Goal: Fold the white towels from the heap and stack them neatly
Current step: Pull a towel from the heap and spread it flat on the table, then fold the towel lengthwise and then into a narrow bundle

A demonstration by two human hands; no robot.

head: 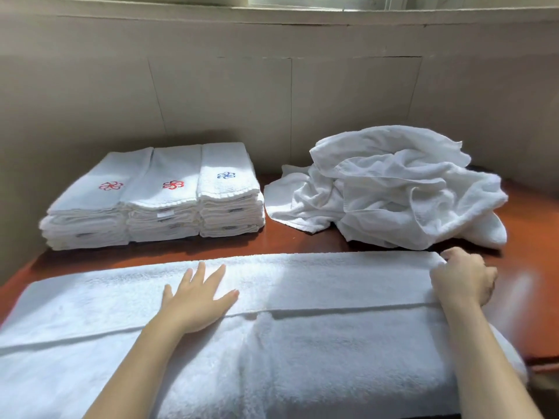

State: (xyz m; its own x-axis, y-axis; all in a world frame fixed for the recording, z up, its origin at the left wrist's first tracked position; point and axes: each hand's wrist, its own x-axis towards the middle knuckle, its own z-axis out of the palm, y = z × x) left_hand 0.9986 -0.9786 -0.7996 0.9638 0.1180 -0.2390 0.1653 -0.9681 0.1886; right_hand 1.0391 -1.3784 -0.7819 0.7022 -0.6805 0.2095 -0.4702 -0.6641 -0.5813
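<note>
Towel (332,285) lies lengthwise across near side of table (532,237), far long edge folded over toward the person, its hem running across the middle. L hand (198,300) rests flat on it, left of centre, fingers straight & spread. R hand (464,282) is at towel's right end, fingers curled, pinching the folded layer's far corner. Heap (393,192) sits behind, to the right. Three stacks (157,207) stand behind-left, side by side, touching, w/ red, red & blue emblems on top.
</note>
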